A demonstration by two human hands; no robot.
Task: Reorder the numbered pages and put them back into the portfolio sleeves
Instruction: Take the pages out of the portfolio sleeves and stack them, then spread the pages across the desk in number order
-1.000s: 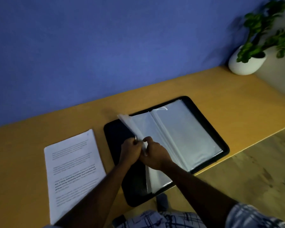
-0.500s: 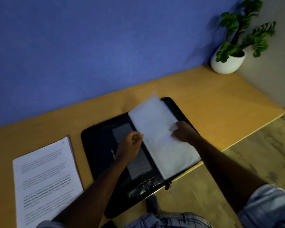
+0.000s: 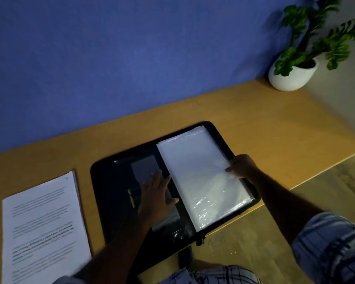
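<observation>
A black zip portfolio [image 3: 111, 181] lies open on the wooden desk [image 3: 254, 111]. Its stack of clear plastic sleeves [image 3: 199, 177] lies flat on the right half. My left hand [image 3: 155, 196] rests flat, fingers spread, on the dark inner cover beside the spine. My right hand [image 3: 242, 166] pinches the right edge of the sleeve stack. A pile of printed pages [image 3: 43, 228] lies on the desk to the left of the portfolio, text side up.
A green plant in a white pot [image 3: 291, 77] stands at the desk's far right corner against the blue wall. The desk's front edge runs just under the portfolio, whose near corner overhangs the wooden floor [image 3: 326, 185].
The sleeves, held up at the spine by both hands a second ago, have been turned over to the right and laid flat. My left hand dropped onto the inner cover; my right moved to the sleeves' right edge.
</observation>
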